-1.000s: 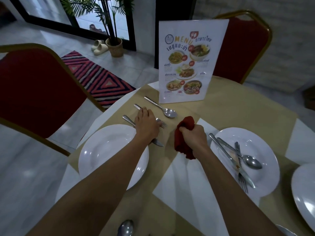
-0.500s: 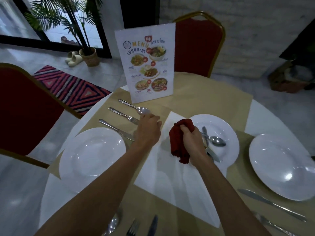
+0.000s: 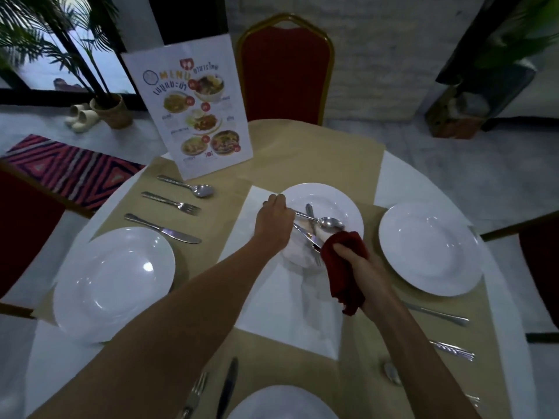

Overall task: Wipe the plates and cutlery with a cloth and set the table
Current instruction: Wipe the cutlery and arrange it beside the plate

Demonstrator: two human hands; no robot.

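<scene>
1. Bunched tight in the right hand [image 3: 363, 267], the red cloth [image 3: 344, 276] hangs its tail below the fist. The left hand [image 3: 273, 222] curls its fingers over the handle end of the spoon [image 3: 331, 222] (only the back of the hand shows, so the pinch itself is hidden).
2. Half a second ago the left hand sat beside the laid fork [image 3: 172, 204] of the left-hand setting. It has since crossed to the left rim of the centre plate [image 3: 338, 198], and the cloth hand has come from over the white mat [image 3: 287, 313] to that plate's near rim.
3. Both forearms reach forward over the table, the right one angled inward.
4. Spoon, knife [image 3: 305, 237] and plate fork [image 3: 310, 211] lie crossed in the centre plate. Their near ends run up against the cloth and are blurred.
</scene>
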